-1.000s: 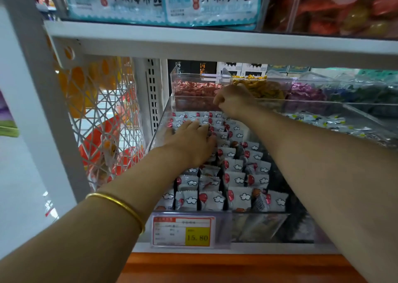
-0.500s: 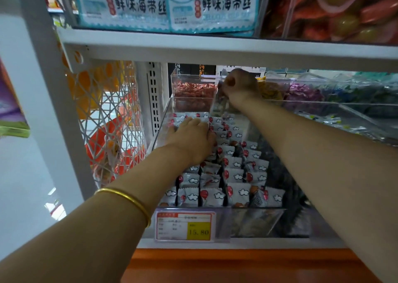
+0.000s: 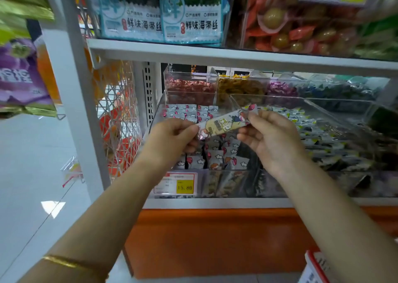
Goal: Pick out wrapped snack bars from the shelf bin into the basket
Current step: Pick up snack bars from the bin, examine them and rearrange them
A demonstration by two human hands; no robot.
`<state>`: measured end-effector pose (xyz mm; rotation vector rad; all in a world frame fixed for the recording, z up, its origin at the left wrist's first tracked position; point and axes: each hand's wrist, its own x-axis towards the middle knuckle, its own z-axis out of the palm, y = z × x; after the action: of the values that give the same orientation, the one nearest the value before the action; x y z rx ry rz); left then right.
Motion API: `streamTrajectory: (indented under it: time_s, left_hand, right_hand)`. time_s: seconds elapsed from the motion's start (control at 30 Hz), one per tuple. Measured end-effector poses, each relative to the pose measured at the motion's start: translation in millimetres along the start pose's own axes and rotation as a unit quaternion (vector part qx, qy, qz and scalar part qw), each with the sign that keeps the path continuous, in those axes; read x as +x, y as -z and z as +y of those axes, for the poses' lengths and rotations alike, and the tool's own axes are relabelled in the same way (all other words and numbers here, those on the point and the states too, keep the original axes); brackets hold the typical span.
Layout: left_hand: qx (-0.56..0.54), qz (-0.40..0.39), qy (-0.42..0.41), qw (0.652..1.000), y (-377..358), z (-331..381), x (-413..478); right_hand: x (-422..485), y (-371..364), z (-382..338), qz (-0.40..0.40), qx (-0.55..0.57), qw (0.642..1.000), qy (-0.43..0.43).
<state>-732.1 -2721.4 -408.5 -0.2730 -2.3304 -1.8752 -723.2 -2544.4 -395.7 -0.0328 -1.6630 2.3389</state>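
Hands, left (image 3: pixel 172 136) and right (image 3: pixel 269 136), each seemingly pinching one snack bar (image 3: pixel 226 122) end.

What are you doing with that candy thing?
A person at a shop shelf holds one long wrapped snack bar with both hands. The left hand pinches its lower end and the right hand pinches its upper end, so it hangs tilted in the air above the clear shelf bin full of small wrapped snacks. A yellow price tag sits on the bin's front. No basket is clearly in view, so the bar has not been dropped in one yet.
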Motion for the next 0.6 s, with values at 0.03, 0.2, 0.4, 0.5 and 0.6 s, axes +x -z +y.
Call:
streamTrajectory:
  time_s: [0.03, 0.2, 0.4, 0.5, 0.6]
  left_hand:
    - [-0.030, -0.004, 0.004, 1.000, 1, 1, -4]
    - [-0.266, -0.045, 0.071, 0.960, 3, 2, -10]
    - [-0.221, -0.043, 0.058, 0.973, 5, -6, -7]
    - [-0.012, -0.025, -0.004, 1.000, 7, -7, -7]
    - [0.201, 0.036, -0.119, 0.972, 6, -6, -7]
  right_hand:
    - [-3, 1, -1, 0.008, 0.028, 0.999, -0.013]
    - [-10, -1, 3, 0.016, 0.162, 0.983, -0.080]
    - [-12, -6, 11, 0.008, 0.259, 0.954, -0.147]
    - [-10, -6, 13, 0.001, 0.224, 0.966, -0.130]
    - [-8, -5, 13, -0.015, 0.192, 0.977, -0.092]
